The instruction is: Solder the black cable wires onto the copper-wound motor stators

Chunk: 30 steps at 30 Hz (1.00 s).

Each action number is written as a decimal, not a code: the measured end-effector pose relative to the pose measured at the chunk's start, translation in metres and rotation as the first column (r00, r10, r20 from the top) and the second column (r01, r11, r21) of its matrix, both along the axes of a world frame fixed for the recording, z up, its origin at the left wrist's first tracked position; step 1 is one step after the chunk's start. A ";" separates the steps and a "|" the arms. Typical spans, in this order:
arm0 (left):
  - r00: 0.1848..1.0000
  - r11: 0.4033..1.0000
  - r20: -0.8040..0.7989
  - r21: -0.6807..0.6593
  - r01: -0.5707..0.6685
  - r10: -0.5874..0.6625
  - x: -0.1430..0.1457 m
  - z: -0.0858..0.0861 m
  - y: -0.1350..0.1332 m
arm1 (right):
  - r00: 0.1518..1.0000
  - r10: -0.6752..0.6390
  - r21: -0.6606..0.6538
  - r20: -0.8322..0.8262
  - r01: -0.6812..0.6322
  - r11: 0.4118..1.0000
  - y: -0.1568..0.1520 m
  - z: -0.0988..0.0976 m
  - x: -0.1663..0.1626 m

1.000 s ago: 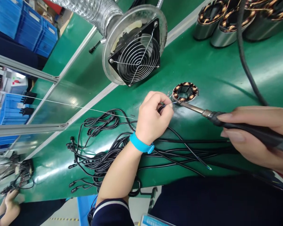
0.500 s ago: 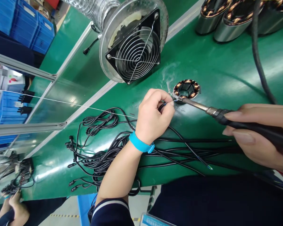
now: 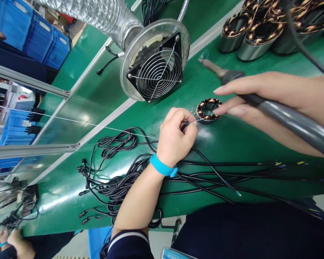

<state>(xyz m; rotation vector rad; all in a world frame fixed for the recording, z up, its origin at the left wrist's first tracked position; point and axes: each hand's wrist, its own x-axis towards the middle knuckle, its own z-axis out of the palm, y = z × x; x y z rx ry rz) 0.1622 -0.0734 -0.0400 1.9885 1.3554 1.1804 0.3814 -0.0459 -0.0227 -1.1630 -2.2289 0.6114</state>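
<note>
A small stator (image 3: pixel 208 109) with copper windings lies on the green table (image 3: pixel 232 144). My left hand (image 3: pixel 177 135), with a blue wristband, pinches the end of a thin black wire (image 3: pixel 190 123) against the stator's near-left rim. My right hand (image 3: pixel 261 99) grips a soldering iron (image 3: pixel 283 115). The iron's metal tip (image 3: pixel 206 64) points up and left, well above the stator. One finger of my right hand touches the stator's right side.
A fume fan (image 3: pixel 156 70) on a silver duct (image 3: pixel 97 16) stands behind the stator. Black cables (image 3: pixel 118 172) lie bundled at the near left. Larger stators (image 3: pixel 248 32) sit at the far right. Blue crates (image 3: pixel 32 28) and another person's hands (image 3: pixel 8 241) are at the left.
My right hand has lifted the soldering iron off the stator, up and back. A finger now rests at the stator. My left hand has kept its pinch on the wire.
</note>
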 end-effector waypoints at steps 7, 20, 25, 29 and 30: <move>1.000 1.000 -0.014 0.005 -0.006 0.006 0.000 0.001 0.000 | 0.979 0.173 0.191 -0.109 -0.150 0.970 0.017 -0.027 -0.024; 0.999 0.998 -0.033 -0.056 0.006 -0.008 0.001 -0.002 0.000 | 0.963 0.187 0.294 -0.194 -0.125 0.948 0.016 -0.036 -0.026; 0.971 0.624 0.231 -0.769 0.140 0.067 -0.014 0.014 0.007 | 0.955 0.180 0.262 -0.237 -0.115 0.958 0.020 -0.049 -0.026; 0.912 0.515 0.349 -0.834 0.198 0.215 -0.019 0.026 0.014 | 0.955 0.246 0.240 -0.165 -0.203 0.949 0.023 -0.049 -0.029; 0.888 0.535 0.365 -0.828 0.170 0.281 -0.018 0.027 0.015 | 0.956 0.248 0.225 -0.156 -0.211 0.951 0.023 -0.048 -0.029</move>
